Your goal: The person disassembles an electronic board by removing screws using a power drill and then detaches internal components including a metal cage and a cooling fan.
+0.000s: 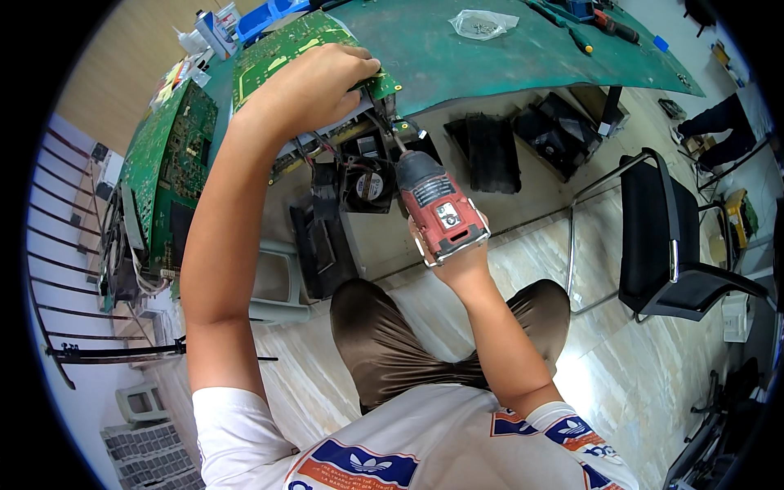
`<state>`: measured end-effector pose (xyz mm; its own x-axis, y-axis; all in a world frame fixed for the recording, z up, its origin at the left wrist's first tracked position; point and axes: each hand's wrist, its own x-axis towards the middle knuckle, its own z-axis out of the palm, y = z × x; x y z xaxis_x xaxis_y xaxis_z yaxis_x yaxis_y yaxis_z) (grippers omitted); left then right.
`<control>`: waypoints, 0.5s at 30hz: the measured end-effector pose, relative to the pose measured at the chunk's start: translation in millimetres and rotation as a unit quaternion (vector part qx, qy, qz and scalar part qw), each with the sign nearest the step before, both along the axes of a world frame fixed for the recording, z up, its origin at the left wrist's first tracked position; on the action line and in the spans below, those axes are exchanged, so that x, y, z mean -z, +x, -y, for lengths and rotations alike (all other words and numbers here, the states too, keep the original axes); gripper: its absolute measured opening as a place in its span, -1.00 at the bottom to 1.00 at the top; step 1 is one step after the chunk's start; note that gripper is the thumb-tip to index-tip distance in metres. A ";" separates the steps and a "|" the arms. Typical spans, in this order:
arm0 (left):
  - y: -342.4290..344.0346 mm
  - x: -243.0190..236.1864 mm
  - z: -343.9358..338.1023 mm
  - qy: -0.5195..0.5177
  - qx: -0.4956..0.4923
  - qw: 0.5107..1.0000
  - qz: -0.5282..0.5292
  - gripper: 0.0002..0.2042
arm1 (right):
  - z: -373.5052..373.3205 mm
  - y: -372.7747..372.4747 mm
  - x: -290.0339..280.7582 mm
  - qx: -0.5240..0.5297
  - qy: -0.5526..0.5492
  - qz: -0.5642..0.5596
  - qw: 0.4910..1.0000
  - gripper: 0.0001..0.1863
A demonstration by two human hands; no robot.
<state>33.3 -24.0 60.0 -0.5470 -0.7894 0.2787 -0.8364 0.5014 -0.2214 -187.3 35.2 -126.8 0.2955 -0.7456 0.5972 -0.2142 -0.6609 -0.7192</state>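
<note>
My right hand (464, 260) is wrapped round the handle of a red and black cordless power screwdriver (437, 204). Its bit points away from me, toward the near right corner of a green circuit board (273, 61). Whether the tip touches a screw is too small to tell. Over that same corner, my left hand (314, 88) curls its fingers round the board's edge; its palm side is hidden. Below the board hang a black cooling fan (367, 185) and some wires, attached to the assembly under it.
A second green board assembly (175, 139) stands at left. On the green bench mat (408, 41) lie a clear plastic bag (483, 24) of small parts and several hand tools. Black casings (490, 151) sit beneath the bench. A black chair (653, 237) stands right, a grey stool (278, 282) left.
</note>
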 end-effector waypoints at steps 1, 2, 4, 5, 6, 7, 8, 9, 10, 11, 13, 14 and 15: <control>0.0 -0.2 -0.6 -0.005 0.002 1.000 -0.001 -0.62 | -0.1 0.0 -0.8 -0.013 0.016 0.021 1.000 -0.35; 0.1 -0.8 -1.4 -0.010 0.003 1.000 -0.002 -0.64 | -0.1 0.3 -1.5 -0.027 0.033 0.041 0.998 -0.36; -0.4 -0.6 -2.0 -0.010 0.009 1.000 -0.011 -0.65 | 0.9 0.2 -1.5 0.000 -0.015 0.011 1.000 -0.36; -0.6 -0.9 -2.1 -0.010 0.011 1.000 -0.015 -0.65 | 1.3 1.2 -2.0 0.009 -0.031 0.011 0.999 -0.44; -1.0 -0.5 -2.0 -0.013 0.012 1.000 -0.012 -0.65 | 1.2 1.8 -1.8 0.018 -0.047 0.010 0.999 -0.52; -1.7 -0.4 -1.8 -0.015 0.012 1.000 -0.008 -0.66 | 1.2 3.3 -2.4 0.023 -0.054 0.024 0.998 -0.67; -2.3 0.0 -1.7 -0.018 0.013 1.000 -0.004 -0.66 | 1.2 2.9 -2.4 0.023 -0.051 0.022 0.998 -0.67; -2.3 0.2 -1.9 -0.019 0.013 1.000 -0.005 -0.66 | 1.1 3.0 -2.6 0.022 -0.048 0.020 0.998 -0.67; -2.4 0.6 -2.0 -0.020 0.013 1.000 -0.006 -0.66 | 0.9 0.9 -2.3 0.017 -0.034 0.001 0.999 -0.51; -2.7 0.8 -2.3 -0.021 0.013 1.000 -0.006 -0.66 | 0.3 0.5 -0.5 0.002 0.003 0.021 1.000 -0.43; -5.6 0.3 -2.4 -0.013 -0.001 1.000 -0.004 -0.65 | 0.6 0.2 6.0 -0.033 0.099 0.097 0.990 -0.35; -7.0 0.0 -2.6 -0.010 -0.008 1.000 -0.003 -0.65 | 1.5 -0.5 7.1 -0.042 0.115 0.113 0.986 -0.35; -6.5 -0.4 -2.6 -0.002 -0.015 1.000 -0.002 -0.63 | 1.7 -0.5 6.4 -0.050 0.130 0.129 0.982 -0.35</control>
<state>26.8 -21.4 60.5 -0.5214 -0.8048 0.2837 -0.8523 0.4747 -0.2197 -187.8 33.4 -133.1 0.2386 -0.8580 0.4549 0.0534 -0.4562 -0.8883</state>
